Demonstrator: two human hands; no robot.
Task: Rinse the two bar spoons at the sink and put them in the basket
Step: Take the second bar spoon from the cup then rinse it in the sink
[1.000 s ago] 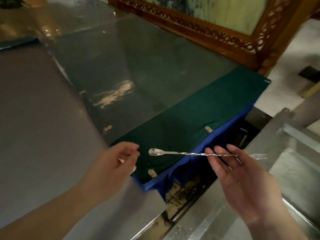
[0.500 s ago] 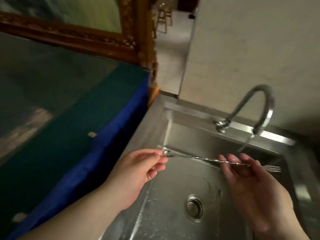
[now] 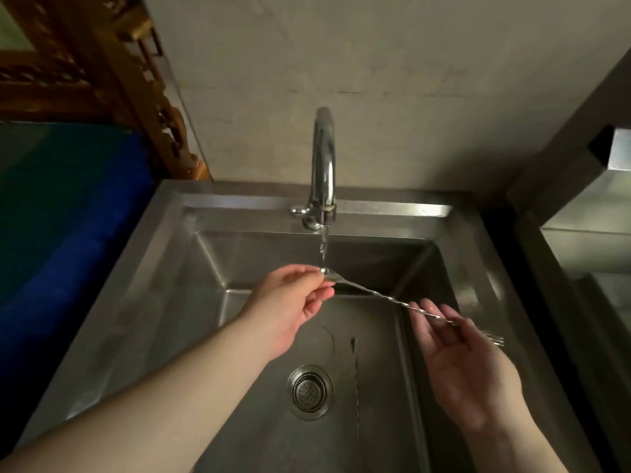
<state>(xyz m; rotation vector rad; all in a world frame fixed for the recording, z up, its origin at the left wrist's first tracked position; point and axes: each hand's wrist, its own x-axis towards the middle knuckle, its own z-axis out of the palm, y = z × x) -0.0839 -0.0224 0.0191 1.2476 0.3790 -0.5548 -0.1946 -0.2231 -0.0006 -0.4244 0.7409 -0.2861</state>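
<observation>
The spoon (image 3: 375, 295) is under the tap (image 3: 323, 165) stream, over the sink (image 3: 164, 254). Left hand (image 3: 290, 302) pinches its bowl, right hand (image 3: 464, 363) pinches the handle loosely; wet, it could slip.

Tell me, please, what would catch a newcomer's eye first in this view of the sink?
First, the bar spoon stretched across the middle of the steel sink, its bowl pinched by the left hand under the thin stream from the faucet. The right hand holds its forked end. A second spoon lies on the basin floor beside the drain.
</observation>
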